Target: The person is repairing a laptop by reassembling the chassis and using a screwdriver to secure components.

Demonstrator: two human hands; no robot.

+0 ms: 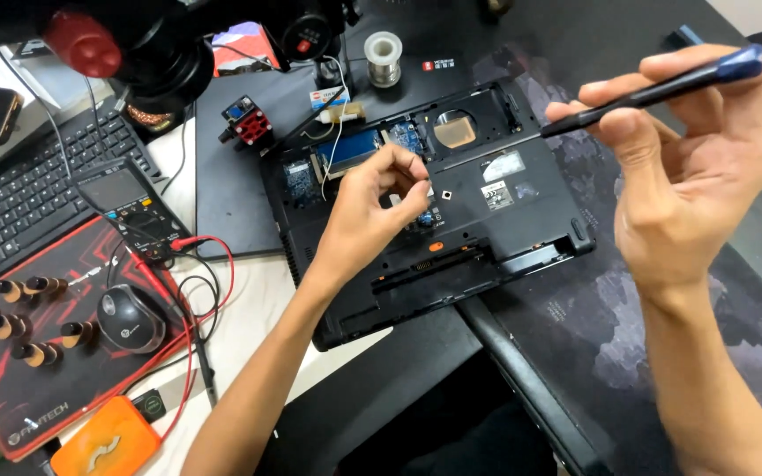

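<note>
One opened laptop (451,203), underside up, sits at frame centre on the dark mat (663,335). My left hand (372,207) rests on its exposed board, fingertips pinched over something too small to tell. My right hand (690,167), upper right, grips a blue-handled screwdriver (654,88), its tip pointing left above the chassis. Multimeter (125,207), keyboard (28,194) and mouse (130,317) lie left.

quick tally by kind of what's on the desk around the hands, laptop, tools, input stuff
laptop, bottom up and opened: 1
screwdriver, in right hand: 1
keyboard: 1
mouse: 1
multimeter: 1
solder spool: 1
total: 6
The left hand rests on the laptop.
</note>
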